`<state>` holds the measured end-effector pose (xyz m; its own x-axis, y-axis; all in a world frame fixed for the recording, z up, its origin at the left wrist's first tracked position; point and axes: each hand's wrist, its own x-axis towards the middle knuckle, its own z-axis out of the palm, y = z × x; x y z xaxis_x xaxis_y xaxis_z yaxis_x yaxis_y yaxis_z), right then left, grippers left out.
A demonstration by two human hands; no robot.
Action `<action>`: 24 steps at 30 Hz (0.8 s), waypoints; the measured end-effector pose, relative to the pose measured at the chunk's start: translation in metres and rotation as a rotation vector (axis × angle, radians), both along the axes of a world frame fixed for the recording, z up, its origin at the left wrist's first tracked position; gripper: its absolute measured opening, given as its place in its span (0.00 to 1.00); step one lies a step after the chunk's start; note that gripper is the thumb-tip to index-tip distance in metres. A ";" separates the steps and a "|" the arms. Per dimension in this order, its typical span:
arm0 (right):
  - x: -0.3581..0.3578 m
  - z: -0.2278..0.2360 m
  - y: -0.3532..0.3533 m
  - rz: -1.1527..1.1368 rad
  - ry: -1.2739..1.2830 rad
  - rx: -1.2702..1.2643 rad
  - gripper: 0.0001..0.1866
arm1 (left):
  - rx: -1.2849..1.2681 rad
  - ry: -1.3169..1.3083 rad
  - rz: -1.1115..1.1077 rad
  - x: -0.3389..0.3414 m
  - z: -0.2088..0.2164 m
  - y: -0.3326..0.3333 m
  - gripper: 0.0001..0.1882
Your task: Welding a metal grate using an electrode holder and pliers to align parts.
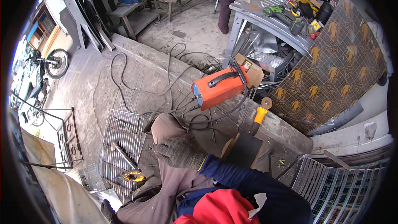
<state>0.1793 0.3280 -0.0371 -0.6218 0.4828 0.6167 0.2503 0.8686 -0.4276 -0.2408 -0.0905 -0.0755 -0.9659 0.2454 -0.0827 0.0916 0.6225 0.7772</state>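
Observation:
My right hand (177, 153), in a dark grey knitted glove, lies across the raised leg of my brown trousers (168, 128). Its fingers stretch to the left, and nothing shows in them. I cannot make out my left hand. At the lower left edge sits a dark grey shape (108, 210), perhaps a glove or a shoe. Left of my leg, a grille of metal bars (120, 126) lies on the ground, bearing a hammer (124, 156) and yellow-and-black pliers (134, 177). A yellow angle grinder (259, 117) is to the right.
Ahead stands an orange welding machine (219, 87) with looping black cables (169, 79). A cluttered metal workbench (265, 16) is at the far right, a person's leg (227, 10) beside it. Metal racks (331, 186) lie lower right; a motorcycle (37, 74) stands far left.

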 end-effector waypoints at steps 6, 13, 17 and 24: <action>0.008 0.009 -0.001 -0.046 -0.122 0.215 0.11 | -0.005 -0.040 -0.010 -0.007 -0.012 -0.013 0.23; 0.004 0.012 -0.006 -0.058 -0.033 -0.095 0.10 | 0.005 -0.078 -0.024 -0.012 -0.018 -0.013 0.22; 0.005 0.005 -0.003 -0.068 -0.067 -0.049 0.10 | 0.000 -0.097 -0.045 -0.016 -0.021 -0.011 0.21; -0.002 0.000 0.000 -0.044 0.002 0.050 0.11 | -0.002 -0.131 -0.065 -0.022 -0.033 -0.010 0.20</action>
<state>0.1770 0.3279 -0.0371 -0.5994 0.4779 0.6422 0.2875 0.8772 -0.3845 -0.2625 -0.1005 -0.1088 -0.9289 0.3067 -0.2077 0.0293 0.6199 0.7841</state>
